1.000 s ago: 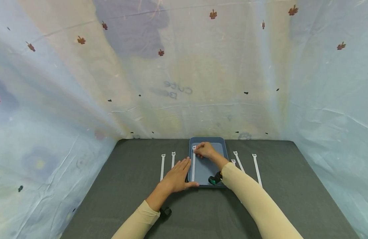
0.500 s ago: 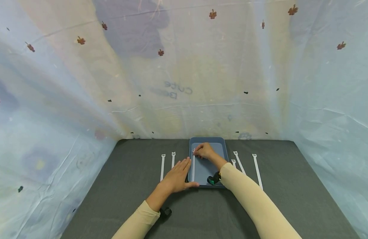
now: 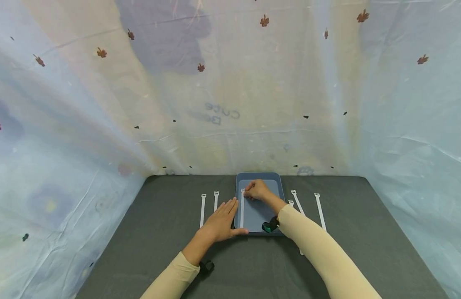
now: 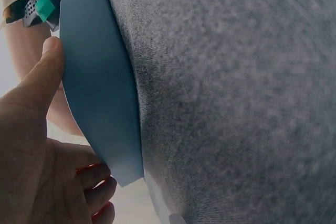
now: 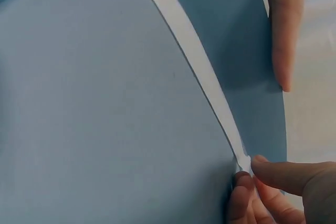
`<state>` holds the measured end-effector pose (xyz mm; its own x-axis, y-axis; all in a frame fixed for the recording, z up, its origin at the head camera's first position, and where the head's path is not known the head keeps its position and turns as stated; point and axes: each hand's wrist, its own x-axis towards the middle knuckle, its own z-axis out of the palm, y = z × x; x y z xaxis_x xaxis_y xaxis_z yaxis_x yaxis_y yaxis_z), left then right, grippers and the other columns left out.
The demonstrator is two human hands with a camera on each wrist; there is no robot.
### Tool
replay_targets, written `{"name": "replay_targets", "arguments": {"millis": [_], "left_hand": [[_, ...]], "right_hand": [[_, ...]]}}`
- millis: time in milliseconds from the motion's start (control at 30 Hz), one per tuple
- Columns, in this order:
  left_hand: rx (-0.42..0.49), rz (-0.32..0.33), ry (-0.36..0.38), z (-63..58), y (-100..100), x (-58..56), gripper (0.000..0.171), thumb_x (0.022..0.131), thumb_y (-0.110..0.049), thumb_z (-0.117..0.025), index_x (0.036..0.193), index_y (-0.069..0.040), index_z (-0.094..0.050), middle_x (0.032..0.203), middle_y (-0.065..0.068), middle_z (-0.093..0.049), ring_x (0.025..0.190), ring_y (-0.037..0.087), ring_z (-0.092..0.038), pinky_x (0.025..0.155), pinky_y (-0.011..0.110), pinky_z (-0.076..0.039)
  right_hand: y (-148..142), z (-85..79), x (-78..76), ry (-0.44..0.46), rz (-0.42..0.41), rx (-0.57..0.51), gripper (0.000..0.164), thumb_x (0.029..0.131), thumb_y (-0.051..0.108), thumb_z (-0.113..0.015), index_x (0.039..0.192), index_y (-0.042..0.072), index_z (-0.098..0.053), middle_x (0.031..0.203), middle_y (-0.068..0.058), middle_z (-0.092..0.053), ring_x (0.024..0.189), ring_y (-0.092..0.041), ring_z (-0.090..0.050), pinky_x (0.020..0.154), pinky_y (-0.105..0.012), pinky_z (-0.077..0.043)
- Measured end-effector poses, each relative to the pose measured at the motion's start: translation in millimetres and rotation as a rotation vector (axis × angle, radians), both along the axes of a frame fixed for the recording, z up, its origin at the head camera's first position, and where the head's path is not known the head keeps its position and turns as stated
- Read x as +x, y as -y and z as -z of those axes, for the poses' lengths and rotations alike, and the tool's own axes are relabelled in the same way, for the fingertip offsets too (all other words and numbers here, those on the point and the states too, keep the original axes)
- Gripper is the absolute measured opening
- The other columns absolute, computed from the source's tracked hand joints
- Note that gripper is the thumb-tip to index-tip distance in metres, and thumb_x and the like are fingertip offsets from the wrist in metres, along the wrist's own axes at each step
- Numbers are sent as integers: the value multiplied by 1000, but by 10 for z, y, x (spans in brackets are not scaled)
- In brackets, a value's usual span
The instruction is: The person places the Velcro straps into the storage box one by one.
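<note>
A shallow blue-grey tray lies at the far middle of the table. Along its left side runs a white cable strap with a slotted head at the far end. My right hand pinches the strap near that head, thumb and fingertips together, as the right wrist view shows. Flat and straight-fingered, my left hand rests at the tray's near left corner. Its thumb lies along the near rim, and the other fingers reach along the left side.
Left of the tray lie two more white straps, partly behind my left hand. Several others lie to the right, some beneath my right forearm. Dark grey cloth covers the table, and a patterned curtain hangs behind it.
The strap's slotted head has shifted slightly nearer to me inside the tray, with my right hand still at it. My left hand has stayed in place.
</note>
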<state>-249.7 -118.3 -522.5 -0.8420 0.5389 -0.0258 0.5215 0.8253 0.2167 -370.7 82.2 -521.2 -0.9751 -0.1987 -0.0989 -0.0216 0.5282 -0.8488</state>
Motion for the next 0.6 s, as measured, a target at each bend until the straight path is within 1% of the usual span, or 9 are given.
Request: {"name": "replay_targets", "arguments": {"millis": [200,300,467,600], "left_hand": [[9,-3,5,2,2,-2,113,97,-76,-60,169,2,-24,177,20,-21,163,35,-24,134,49,-21],[4,-13,6,0,1,-5,113,96,-75,-62,169,2,-23,177,19,-21,163,34,-24,134,49,-22],[-7,-20,1,5,-2,-11,114,95,-76,-63,169,1,-24,177,19,-22,163,33,-25,133,49,-22],[0,-21,7,-4,-2,-7,115,95,-76,-63,170,1,-23,177,19,-21,163,33,-24,134,48,-22]], "right_hand": [[-105,-138,90,10,-46,25,14,98,5,-78,107,-5,-72,83,-10,-71,73,-23,-70,64,-31,-61],[-180,-235,133,-3,-90,28,19,99,6,-76,111,-7,-71,86,-13,-73,80,-30,-74,68,-34,-63],[-353,-382,222,-36,-137,8,19,100,9,-76,110,-7,-70,92,-16,-75,92,-41,-76,77,-40,-66],[-531,-430,288,-51,-149,-2,18,102,11,-75,111,-4,-71,95,-16,-73,99,-46,-75,80,-44,-66]]}}
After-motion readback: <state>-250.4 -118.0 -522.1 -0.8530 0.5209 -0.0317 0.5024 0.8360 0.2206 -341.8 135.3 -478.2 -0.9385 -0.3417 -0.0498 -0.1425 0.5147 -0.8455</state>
